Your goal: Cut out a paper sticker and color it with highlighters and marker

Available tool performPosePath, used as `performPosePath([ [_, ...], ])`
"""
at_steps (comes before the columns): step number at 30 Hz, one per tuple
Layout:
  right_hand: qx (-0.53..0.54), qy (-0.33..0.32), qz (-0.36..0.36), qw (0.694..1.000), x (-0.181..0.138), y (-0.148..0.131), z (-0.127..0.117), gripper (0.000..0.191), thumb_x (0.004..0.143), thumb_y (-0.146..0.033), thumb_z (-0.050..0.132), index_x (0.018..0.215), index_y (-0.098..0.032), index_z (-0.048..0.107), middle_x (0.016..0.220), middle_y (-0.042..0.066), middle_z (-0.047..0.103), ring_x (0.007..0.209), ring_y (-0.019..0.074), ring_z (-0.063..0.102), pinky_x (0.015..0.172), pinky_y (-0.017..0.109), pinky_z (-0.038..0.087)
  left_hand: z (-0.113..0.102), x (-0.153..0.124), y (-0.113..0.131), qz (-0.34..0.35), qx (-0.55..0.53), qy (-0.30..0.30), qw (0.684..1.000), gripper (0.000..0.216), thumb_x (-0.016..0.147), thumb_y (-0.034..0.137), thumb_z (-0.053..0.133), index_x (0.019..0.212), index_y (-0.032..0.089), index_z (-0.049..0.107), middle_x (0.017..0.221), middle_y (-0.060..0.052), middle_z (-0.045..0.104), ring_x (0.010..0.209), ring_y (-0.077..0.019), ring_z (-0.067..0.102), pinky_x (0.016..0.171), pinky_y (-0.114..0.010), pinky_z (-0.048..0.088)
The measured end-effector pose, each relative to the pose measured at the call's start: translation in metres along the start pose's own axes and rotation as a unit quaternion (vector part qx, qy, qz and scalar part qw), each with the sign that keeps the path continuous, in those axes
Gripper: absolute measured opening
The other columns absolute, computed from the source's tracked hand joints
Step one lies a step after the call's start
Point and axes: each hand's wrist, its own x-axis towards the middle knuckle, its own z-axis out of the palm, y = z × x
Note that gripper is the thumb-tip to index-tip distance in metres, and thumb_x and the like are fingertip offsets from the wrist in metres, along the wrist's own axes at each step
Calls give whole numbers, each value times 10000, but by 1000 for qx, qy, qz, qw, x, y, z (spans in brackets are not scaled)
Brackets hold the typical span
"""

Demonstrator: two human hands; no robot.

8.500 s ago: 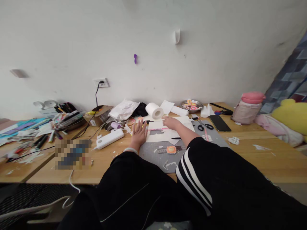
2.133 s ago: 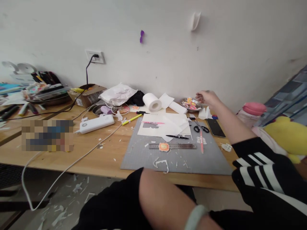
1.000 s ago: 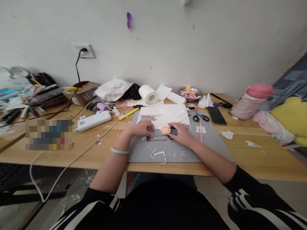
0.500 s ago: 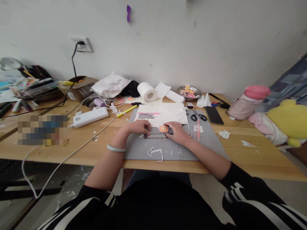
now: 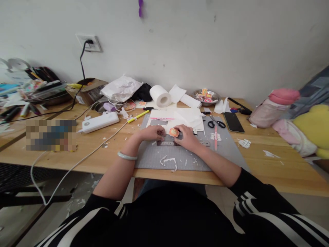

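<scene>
My right hand (image 5: 187, 138) pinches a small orange paper cutout (image 5: 174, 132) with a pale yellow middle, held just above the mat. To the left, my left hand (image 5: 155, 132) is curled, its thumb and index finger a little apart, with nothing visible between them. Its thumb is close to the left end of a metal ruler (image 5: 168, 143), which lies flat below both hands and passes under the right one. Behind them, white paper sheets (image 5: 185, 115) lie on the grey cutting mat (image 5: 151, 161), with a pink pen (image 5: 161, 118) on top.
Black-handled scissors (image 5: 216, 124), a pink marker (image 5: 216, 137) and a phone (image 5: 233, 122) lie to the right. A metal bowl (image 5: 216, 101) of cutouts and a paper roll (image 5: 159, 96) stand behind. Paper scraps (image 5: 169, 161) lie in front; a white power strip (image 5: 100, 122) is left.
The orange cutout has turned and lifted slightly in my right hand. My left fingers have come a little apart near the ruler. The whole view has shifted slightly.
</scene>
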Motion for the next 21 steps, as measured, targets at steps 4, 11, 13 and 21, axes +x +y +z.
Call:
performPosePath([
  [4,9,10,-13,1000,-2,2,2,377,732,-200,629,1099,-177,545,1118,88,603,1055,251,537,937,436,360,1,1,-1,4,1,-2,1000,154,672,275,615,800,195,644,840,-22,678,791,-181,591,714,-272,434],
  [11,19,21,-25,999,-1,7,5,319,809,-285,619,1091,-149,559,1100,79,596,1032,235,547,908,449,402,0,-1,1,23,30,-18,999,127,786,269,623,770,143,626,904,-35,636,812,-153,580,773,-326,463],
  [13,25,26,-31,999,-1,8,5,318,811,-287,620,1092,-151,560,1102,81,597,1035,236,548,907,447,405,1,-1,1,26,42,-17,999,160,822,292,611,806,133,617,924,-40,627,837,-156,583,786,-348,474],
  [21,43,47,-36,997,-1,12,9,316,841,-337,598,1095,-154,560,1066,73,604,995,222,569,890,448,433,9,5,2,23,69,47,996,218,895,319,523,982,131,591,955,-48,618,874,-172,597,795,-381,495],
])
